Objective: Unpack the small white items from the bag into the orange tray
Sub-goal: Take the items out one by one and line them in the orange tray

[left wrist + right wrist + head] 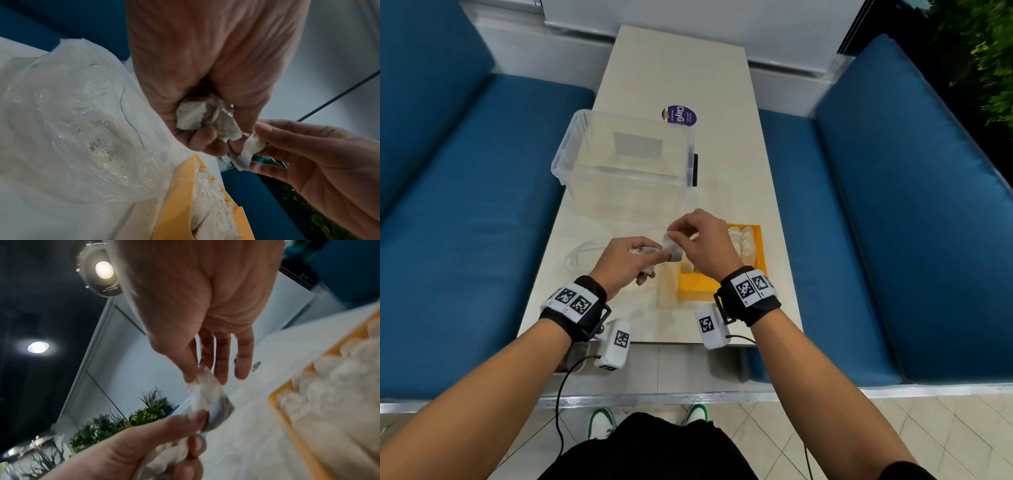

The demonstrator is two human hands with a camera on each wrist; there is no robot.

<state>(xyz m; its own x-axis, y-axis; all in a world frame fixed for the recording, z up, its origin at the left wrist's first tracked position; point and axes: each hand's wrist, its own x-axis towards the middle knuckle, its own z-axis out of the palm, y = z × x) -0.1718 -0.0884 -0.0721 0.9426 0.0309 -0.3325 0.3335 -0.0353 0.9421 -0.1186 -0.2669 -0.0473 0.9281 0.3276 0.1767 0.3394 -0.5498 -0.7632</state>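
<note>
Pinched between thumb and forefinger, one small white item is held by the right hand just above the table's surface, while the left hand is curled round a crumpled bunch of the same white items and also has a fingertip hold on the item being passed; so both hands are grasping, neither is free. The two hands meet just beside the orange tray's left wall, toward the near edge of the table.

To do this step well, in all likelihood a hand-over from the bunch to the tray, the left hand should let go of the single piece only once the right has it firmly; the pull should be gentle, since the material looks thin and soft and could tear or drag its neighbours out of the fist; the right hand then needs only a short move over the tray, setting the piece in beside the ones already there rather than dropping it on top.

The items look like small crumpled white sachets or paper-like pieces, slightly translucent, with a greyish cast at one end; a row of them already fills the far part of the tray, packed upright against one another. The clear plastic bag lies slack on the table to the left of the tray, and looks nearly emptied, with only dark specks showing inside.
</note>
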